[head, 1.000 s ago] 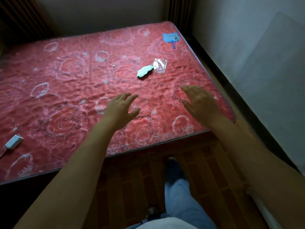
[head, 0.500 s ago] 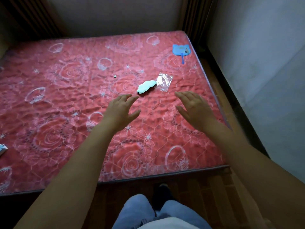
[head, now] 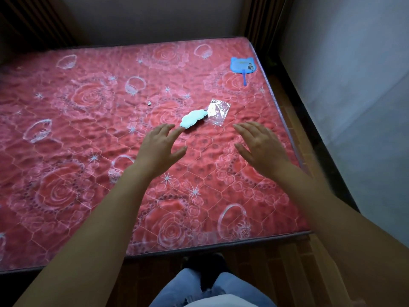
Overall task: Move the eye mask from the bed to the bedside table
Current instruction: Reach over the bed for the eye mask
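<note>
Head view: left hand seemingly at eye mask on bed.

Bed cover: red/coral, quilted w/ pale rose swirls, rings & white star marks. Eye mask: pale mint, cloud-shaped outline. Wrapper: clear, shiny. Fan: bright blue, cat-ear shape w/ printed panel. Floor: reddish-brown wood blocks. Trousers: faded blue denim. Walls: grey-white.
</note>
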Demonstrator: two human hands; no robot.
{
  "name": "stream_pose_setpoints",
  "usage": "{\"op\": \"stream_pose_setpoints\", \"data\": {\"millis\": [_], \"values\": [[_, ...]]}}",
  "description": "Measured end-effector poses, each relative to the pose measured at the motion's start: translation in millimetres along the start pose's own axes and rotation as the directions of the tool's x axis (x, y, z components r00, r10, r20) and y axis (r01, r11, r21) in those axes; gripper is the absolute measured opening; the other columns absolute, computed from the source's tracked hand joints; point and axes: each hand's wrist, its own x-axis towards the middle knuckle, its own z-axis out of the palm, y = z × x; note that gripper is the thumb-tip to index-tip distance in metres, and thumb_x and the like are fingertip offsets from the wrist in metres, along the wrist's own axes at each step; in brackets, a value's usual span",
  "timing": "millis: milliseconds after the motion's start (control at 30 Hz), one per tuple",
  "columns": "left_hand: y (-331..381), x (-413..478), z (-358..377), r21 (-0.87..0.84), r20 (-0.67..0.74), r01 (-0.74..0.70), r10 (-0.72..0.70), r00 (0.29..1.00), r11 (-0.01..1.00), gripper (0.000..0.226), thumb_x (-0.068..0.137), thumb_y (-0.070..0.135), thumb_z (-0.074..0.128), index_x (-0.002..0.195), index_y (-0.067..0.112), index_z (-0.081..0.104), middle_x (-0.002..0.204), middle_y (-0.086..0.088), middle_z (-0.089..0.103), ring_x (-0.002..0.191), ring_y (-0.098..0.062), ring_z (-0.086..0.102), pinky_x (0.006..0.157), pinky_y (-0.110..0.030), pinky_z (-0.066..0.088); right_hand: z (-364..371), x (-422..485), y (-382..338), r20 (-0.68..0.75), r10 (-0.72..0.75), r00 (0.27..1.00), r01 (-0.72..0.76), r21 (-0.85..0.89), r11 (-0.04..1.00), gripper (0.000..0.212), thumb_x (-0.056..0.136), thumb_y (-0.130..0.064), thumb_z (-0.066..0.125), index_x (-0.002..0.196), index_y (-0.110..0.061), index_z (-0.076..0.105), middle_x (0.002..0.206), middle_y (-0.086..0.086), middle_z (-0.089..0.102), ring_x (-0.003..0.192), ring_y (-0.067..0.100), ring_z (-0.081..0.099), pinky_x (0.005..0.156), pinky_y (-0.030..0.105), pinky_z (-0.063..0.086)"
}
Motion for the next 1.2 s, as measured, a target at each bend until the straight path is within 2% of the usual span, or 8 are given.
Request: {"op": "stream_pose_setpoints", "data": {"millis": [367, 567, 767, 933, 1067, 1200], "values": [[-40, 37, 43, -0.017, 0.046, 0.043, -0.042, 0.998, 0.999, 0.058, 0.087, 0.045, 0.046, 0.139, 0.025, 0.030, 0.147, -0.011, 0.036, 0.136, -0.026, 0.029, 0.111, -0.045, 0.023, 56, 51, 2, 0.063, -0.025, 0.998, 0.024, 0.016, 1.000, 0.050, 0.094, -0.032, 0.039, 0.138, -0.012, 0.031, 0.145, 0.012, 0.039, 0.136, 0.027, 0.029, 0.111, 0.048, 0.027], [-70, 67, 116, -0.037, 0.042, 0.074, -0.073, 0.996, 0.997, 0.057, 0.087, 0.044, 0.045, 0.138, 0.023, 0.031, 0.145, -0.013, 0.038, 0.136, -0.028, 0.029, 0.111, -0.046, 0.022, 140, 67, 17, 0.118, -0.008, 0.993, 0.009, -0.005, 1.000, 0.050, 0.093, -0.033, 0.040, 0.138, -0.011, 0.033, 0.143, 0.012, 0.042, 0.136, 0.027, 0.031, 0.110, 0.045, 0.025], [-111, 102, 208, -0.027, 0.091, 0.110, -0.107, 0.990, 0.994, 0.058, 0.087, 0.041, 0.048, 0.139, 0.019, 0.032, 0.146, -0.014, 0.037, 0.137, -0.029, 0.027, 0.111, -0.046, 0.023, 230, 94, 37, 0.221, -0.013, 0.975, 0.019, -0.024, 1.000, 0.050, 0.093, -0.032, 0.040, 0.138, -0.011, 0.034, 0.142, 0.012, 0.044, 0.133, 0.027, 0.035, 0.108, 0.044, 0.030], [-142, 140, 273, 0.006, 0.152, 0.130, -0.130, 0.980, 0.991, 0.060, 0.088, 0.042, 0.046, 0.140, 0.019, 0.029, 0.146, -0.016, 0.036, 0.136, -0.030, 0.028, 0.109, -0.047, 0.026, 286, 137, 55, 0.246, -0.015, 0.969, 0.022, -0.024, 0.999, 0.049, 0.093, -0.032, 0.040, 0.137, -0.010, 0.034, 0.142, 0.012, 0.043, 0.132, 0.027, 0.035, 0.105, 0.044, 0.033], [-166, 170, 317, 0.041, 0.227, 0.172, -0.176, 0.958, 0.984, 0.064, 0.086, 0.047, 0.046, 0.141, 0.020, 0.025, 0.150, -0.017, 0.027, 0.138, -0.030, 0.023, 0.110, -0.049, 0.026, 324, 166, 71, 0.268, -0.022, 0.963, 0.037, -0.052, 0.998, 0.050, 0.094, -0.033, 0.038, 0.138, -0.011, 0.031, 0.143, 0.011, 0.041, 0.133, 0.027, 0.033, 0.106, 0.042, 0.032], [-190, 201, 356, 0.089, 0.346, 0.287, -0.299, 0.889, 0.954, 0.081, 0.083, 0.056, 0.047, 0.144, 0.021, 0.009, 0.156, -0.018, 0.005, 0.143, -0.033, 0.006, 0.114, -0.055, 0.016, 357, 193, 83, 0.272, -0.021, 0.962, 0.039, -0.059, 0.997, 0.050, 0.094, -0.033, 0.037, 0.138, -0.011, 0.031, 0.143, 0.012, 0.041, 0.132, 0.028, 0.033, 0.106, 0.042, 0.031]]}}
